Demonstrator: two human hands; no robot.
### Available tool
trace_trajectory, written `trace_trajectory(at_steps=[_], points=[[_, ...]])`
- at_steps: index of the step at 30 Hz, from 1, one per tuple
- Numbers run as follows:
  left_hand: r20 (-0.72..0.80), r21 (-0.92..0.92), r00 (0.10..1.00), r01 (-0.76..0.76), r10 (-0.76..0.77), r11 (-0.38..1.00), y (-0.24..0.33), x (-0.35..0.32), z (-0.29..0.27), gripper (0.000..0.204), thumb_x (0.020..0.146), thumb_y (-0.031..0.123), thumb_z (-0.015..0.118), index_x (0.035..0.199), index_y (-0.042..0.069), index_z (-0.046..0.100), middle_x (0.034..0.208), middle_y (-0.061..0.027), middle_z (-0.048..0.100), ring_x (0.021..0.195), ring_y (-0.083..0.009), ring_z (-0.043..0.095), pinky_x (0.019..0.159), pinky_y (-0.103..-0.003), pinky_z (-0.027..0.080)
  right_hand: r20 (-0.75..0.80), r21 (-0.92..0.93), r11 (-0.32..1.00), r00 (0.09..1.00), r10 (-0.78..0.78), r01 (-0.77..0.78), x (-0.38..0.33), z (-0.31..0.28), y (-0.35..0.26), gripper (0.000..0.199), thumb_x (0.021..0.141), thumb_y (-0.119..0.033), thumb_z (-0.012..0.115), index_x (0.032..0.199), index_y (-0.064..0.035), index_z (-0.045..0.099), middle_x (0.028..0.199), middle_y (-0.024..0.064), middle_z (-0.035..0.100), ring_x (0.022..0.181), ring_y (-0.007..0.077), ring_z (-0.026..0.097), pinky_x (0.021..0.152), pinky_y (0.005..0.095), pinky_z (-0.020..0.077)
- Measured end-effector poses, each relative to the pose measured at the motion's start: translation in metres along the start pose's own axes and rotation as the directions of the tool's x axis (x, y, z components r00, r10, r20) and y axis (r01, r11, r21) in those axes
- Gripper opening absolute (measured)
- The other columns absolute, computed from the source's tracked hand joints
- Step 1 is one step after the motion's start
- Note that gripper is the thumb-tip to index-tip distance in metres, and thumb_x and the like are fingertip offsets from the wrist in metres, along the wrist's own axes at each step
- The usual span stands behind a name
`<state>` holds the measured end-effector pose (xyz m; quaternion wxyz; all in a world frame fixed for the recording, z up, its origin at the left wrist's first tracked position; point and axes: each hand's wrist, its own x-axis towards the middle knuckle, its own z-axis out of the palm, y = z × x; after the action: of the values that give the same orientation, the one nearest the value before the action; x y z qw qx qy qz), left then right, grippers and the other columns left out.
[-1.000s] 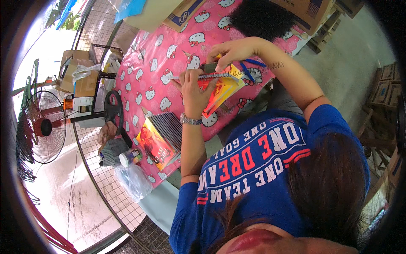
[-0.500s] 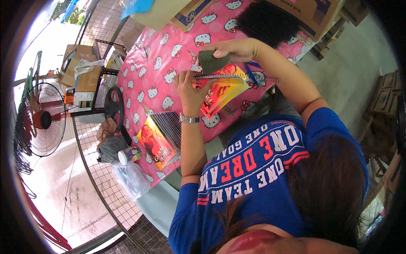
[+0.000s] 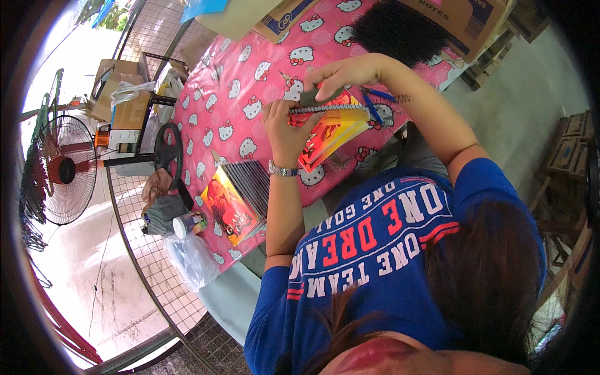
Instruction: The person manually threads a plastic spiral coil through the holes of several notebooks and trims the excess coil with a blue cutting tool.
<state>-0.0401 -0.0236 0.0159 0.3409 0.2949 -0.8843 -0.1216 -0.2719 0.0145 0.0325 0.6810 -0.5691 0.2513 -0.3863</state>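
Observation:
My left hand (image 3: 284,128) grips the left end of a spiral-bound notebook (image 3: 328,128) with a red and yellow cover, held over the pink patterned tablecloth (image 3: 219,112). My right hand (image 3: 340,72) pinches a small dark tool (image 3: 315,97) against the wire spine (image 3: 325,108) from above. A silver watch (image 3: 282,170) sits on my left wrist. Blue-handled pliers (image 3: 374,103) lie just right of the notebook.
A stack of similar orange-covered notebooks (image 3: 234,200) lies at the table's near left edge, beside a small cup (image 3: 190,224) and a plastic bag (image 3: 190,259). A black mass of wire coils (image 3: 397,28) and cardboard boxes (image 3: 456,19) sit at the far side. A standing fan (image 3: 59,169) is at left.
My right hand and the dark tool have shifted slightly along the spine of the notebook. My left hand keeps its grip on the notebook.

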Motion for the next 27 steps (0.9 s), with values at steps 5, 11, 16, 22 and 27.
trace_trajectory(at_steps=[5,11,16,22,27], points=[[0.012,-0.026,0.998,0.062,-0.062,0.998,0.004,0.002,-0.002,0.040,0.059,0.020,0.088,0.082,0.005,0.059,0.081,-0.0072,0.060,0.087,-0.0290,0.053,0.079,-0.041,0.043,-0.055,-0.143,0.985,0.994,0.090,-0.097,0.008,-0.007,0.005,0.049,0.085,-0.042,0.064,0.118,-0.0064,0.058,0.106,0.0011,0.059,0.097,0.0119,0.053,0.084,0.0281,0.0412],[-0.008,-0.011,0.998,0.060,-0.061,0.998,0.001,0.001,-0.005,0.042,0.060,0.022,0.088,0.086,0.003,0.061,0.084,-0.0095,0.058,0.085,-0.0271,0.054,0.076,-0.037,0.045,0.053,0.194,0.978,0.995,-0.083,0.072,0.017,-0.008,0.015,0.052,0.086,-0.045,0.063,0.121,-0.0074,0.058,0.099,-0.0006,0.061,0.087,0.0099,0.053,0.073,0.0263,0.0412],[-0.036,0.032,0.998,0.046,-0.045,0.998,-0.012,-0.007,-0.012,0.043,0.060,0.019,0.088,0.088,0.005,0.059,0.090,-0.0073,0.058,0.090,-0.0288,0.053,0.081,-0.041,0.043,0.033,-0.354,0.923,0.984,0.172,-0.150,0.038,-0.022,0.018,0.058,0.084,-0.039,0.068,0.126,-0.0022,0.055,0.122,0.0087,0.059,0.113,0.0175,0.055,0.100,0.0313,0.0400],[0.104,-0.256,0.961,0.275,-0.256,0.927,-0.024,-0.003,-0.016,0.032,0.069,0.007,0.083,0.089,0.001,0.059,0.088,-0.0048,0.055,0.070,-0.0137,0.055,0.060,-0.027,0.045,0.020,-0.286,0.936,0.975,0.219,-0.205,0.046,-0.020,0.016,0.063,0.085,-0.034,0.066,0.134,0.0012,0.048,0.124,0.0069,0.058,0.113,0.0142,0.055,0.099,0.0300,0.0419],[0.129,-0.298,0.973,0.222,-0.191,0.928,-0.047,-0.012,-0.013,0.031,0.072,0.002,0.081,0.091,0.001,0.057,0.087,-0.0015,0.053,0.067,-0.0087,0.054,0.058,-0.023,0.045,-0.008,-0.326,0.922,0.976,0.218,-0.209,0.048,-0.018,0.025,0.062,0.080,-0.049,0.067,0.128,-0.0103,0.056,0.110,-0.0012,0.061,0.098,0.0114,0.052,0.080,0.0302,0.0410]])
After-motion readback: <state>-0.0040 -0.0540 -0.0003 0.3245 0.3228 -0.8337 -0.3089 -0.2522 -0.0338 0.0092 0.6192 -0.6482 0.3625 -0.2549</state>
